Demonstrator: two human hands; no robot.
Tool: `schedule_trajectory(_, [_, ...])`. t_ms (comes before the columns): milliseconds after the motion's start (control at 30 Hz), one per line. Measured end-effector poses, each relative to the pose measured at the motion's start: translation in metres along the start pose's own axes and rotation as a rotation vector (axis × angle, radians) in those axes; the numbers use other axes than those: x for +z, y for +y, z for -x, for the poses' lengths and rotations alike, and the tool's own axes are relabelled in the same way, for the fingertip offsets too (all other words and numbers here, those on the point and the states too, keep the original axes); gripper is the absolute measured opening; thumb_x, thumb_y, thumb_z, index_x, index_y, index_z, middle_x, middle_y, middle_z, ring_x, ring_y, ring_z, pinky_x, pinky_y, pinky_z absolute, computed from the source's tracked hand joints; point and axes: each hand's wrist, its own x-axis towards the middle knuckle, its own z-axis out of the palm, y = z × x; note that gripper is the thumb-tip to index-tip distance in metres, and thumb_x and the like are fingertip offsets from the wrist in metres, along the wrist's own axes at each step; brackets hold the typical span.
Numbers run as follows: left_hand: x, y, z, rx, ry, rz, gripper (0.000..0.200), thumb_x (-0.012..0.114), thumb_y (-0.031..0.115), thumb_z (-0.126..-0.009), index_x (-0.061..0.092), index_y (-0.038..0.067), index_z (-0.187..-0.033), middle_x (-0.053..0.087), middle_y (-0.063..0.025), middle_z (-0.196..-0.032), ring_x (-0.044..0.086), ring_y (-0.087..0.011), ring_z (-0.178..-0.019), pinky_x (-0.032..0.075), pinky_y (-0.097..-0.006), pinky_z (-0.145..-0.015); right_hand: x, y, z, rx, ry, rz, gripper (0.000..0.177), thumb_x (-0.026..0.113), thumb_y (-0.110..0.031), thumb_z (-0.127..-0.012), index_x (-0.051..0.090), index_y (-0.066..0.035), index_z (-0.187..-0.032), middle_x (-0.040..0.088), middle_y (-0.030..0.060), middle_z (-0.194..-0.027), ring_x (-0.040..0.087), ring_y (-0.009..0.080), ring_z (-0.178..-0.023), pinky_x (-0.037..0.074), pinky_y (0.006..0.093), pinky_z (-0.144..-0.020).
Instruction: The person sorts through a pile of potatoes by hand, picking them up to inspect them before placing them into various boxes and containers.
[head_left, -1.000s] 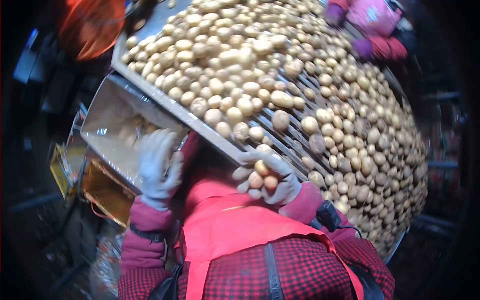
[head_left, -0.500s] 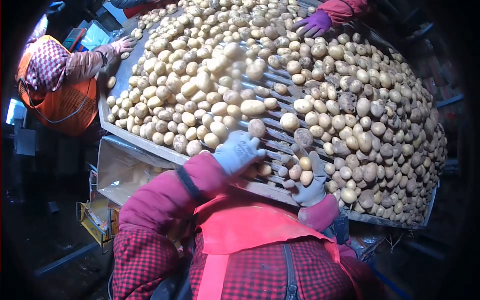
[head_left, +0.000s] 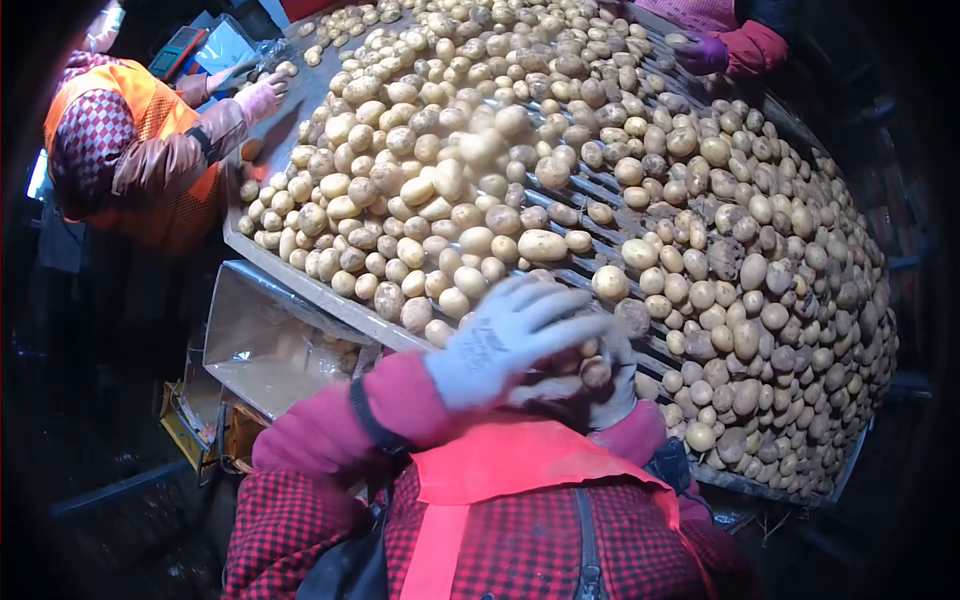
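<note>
My left hand (head_left: 515, 335), in a pale grey-blue glove, is somewhat blurred, its fingers stretched out to the right across my right hand. Behind it is my right hand (head_left: 618, 385), in a similar dirty glove, largely covered and curled around small potatoes (head_left: 594, 373). Both hands are close together near my body, over the near edge of the sorting table (head_left: 330, 312). A large heap of potatoes (head_left: 740, 270) spreads beyond them, with dark slats (head_left: 590, 235) showing between the two halves of the pile.
A co-worker in an orange vest (head_left: 150, 110) reaches onto the table's left corner. At the far right, another person's purple glove (head_left: 700, 54) holds a potato. An open plastic-lined box (head_left: 265, 345) stands below the near edge, left of me.
My left hand has moved off the potatoes on the table and over my right hand, now mostly hidden. The purple-gloved hand has lifted a potato. The view has shifted slightly.
</note>
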Motion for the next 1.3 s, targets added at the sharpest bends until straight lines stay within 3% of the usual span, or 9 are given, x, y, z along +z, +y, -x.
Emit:
schedule_trajectory(133, [-0.023,-0.036,0.03,-0.383,0.115,-0.225,0.063,0.07,0.036,-0.089,0.055,0.009,-0.144,0.053,-0.022,-0.143,0.05,-0.0406,-0.132,0.039,-0.0516,-0.11,-0.009,-0.017,0.001,0.324,0.007,-0.113,0.061,0.054,-0.058,-0.101,0.053,-0.009,-0.138,0.064,0.0129,-0.13,0.068,0.028,-0.106,0.061,0.0437,-0.084])
schedule_trajectory(167, [-0.014,-0.057,0.046,-0.486,0.113,-0.402,0.065,0.07,0.038,-0.089,0.054,0.009,-0.145,0.052,-0.0226,-0.143,0.049,-0.0412,-0.132,0.039,-0.0528,-0.109,-0.018,-0.01,-0.002,0.361,-0.179,-0.387,0.058,0.055,-0.052,-0.102,0.052,-0.009,-0.14,0.063,0.0146,-0.132,0.069,0.0293,-0.108,0.061,0.043,-0.086])
schedule_trajectory(267, [-0.003,-0.073,0.057,-0.532,-0.093,-0.599,0.068,0.071,0.04,-0.088,0.051,0.009,-0.146,0.05,-0.0214,-0.142,0.048,-0.0414,-0.13,0.039,-0.0534,-0.107,-0.026,0.001,0.006,0.46,-0.138,-0.278,0.056,0.045,-0.05,-0.108,0.052,-0.009,-0.146,0.061,0.0241,-0.136,0.067,0.038,-0.114,0.059,0.0348,-0.067])
schedule_trajectory(467, [0.012,-0.028,0.045,-0.299,-0.335,-0.317,0.058,0.069,0.043,-0.088,0.058,0.01,-0.135,0.055,-0.015,-0.135,0.051,-0.0372,-0.126,0.043,-0.0502,-0.101,-0.018,-0.015,0.013,0.506,-0.132,-0.08,0.062,0.057,-0.041,-0.102,0.044,-0.007,-0.152,0.06,0.0174,-0.137,0.069,0.0285,-0.106,0.06,0.0324,-0.08])
schedule_trajectory(633, [-0.002,-0.046,0.043,-0.364,-0.218,-0.05,0.04,0.071,0.025,-0.086,0.065,0.007,-0.122,0.065,-0.0136,-0.119,0.062,-0.0328,-0.111,0.047,-0.0469,-0.095,-0.044,-0.022,0.02,0.497,-0.058,-0.452,0.067,0.047,-0.058,-0.104,0.048,-0.005,-0.146,0.068,0.0185,-0.123,0.072,0.0254,-0.089,0.053,0.022,-0.054])
schedule_trajectory(700, [-0.005,-0.067,0.039,-0.283,-0.033,-0.339,0.04,0.072,0.016,-0.078,0.066,0.01,-0.117,0.067,-0.0104,-0.115,0.063,-0.0324,-0.107,0.047,-0.0476,-0.092,-0.026,-0.029,0.023,0.41,0.187,-0.162,0.06,0.047,-0.061,-0.103,0.056,-0.01,-0.134,0.069,0.0135,-0.118,0.066,0.0175,-0.077,0.043,0.0171,-0.045])
schedule_trajectory(833, [0.015,-0.099,0.036,-0.194,-0.255,-0.655,0.064,0.079,0.024,-0.063,0.061,0.015,-0.123,0.06,-0.0054,-0.108,0.058,-0.0286,-0.102,0.046,-0.0446,-0.086,-0.01,-0.046,0.008,0.199,0.483,-0.06,0.056,0.053,-0.062,-0.1,0.062,-0.013,-0.125,0.07,0.005,-0.107,0.063,0.0154,-0.069,0.051,0.0264,-0.05])
schedule_trajectory(1100, [0.001,-0.102,0.033,-0.082,-0.389,-0.665,0.039,0.068,0.021,-0.081,0.062,0.018,-0.119,0.062,-0.0021,-0.106,0.061,-0.0257,-0.098,0.05,-0.0421,-0.078,-0.032,-0.044,0.002,0.072,0.305,-0.235,0.051,0.044,-0.052,-0.107,0.054,-0.018,-0.144,0.063,0.0092,-0.126,0.063,0.0236,-0.096,0.053,0.0253,-0.058])
schedule_trajectory(1300, [0.029,-0.095,0.024,-0.29,-0.483,-0.783,0.062,0.086,0.023,-0.053,0.061,0.015,-0.11,0.066,-0.0048,-0.103,0.06,-0.0275,-0.107,0.05,-0.0439,-0.078,-0.024,-0.04,0.002,0.052,0.336,-0.057,0.059,0.044,-0.057,-0.105,0.049,-0.016,-0.148,0.065,0.0073,-0.129,0.067,0.0214,-0.099,0.055,0.0288,-0.069])
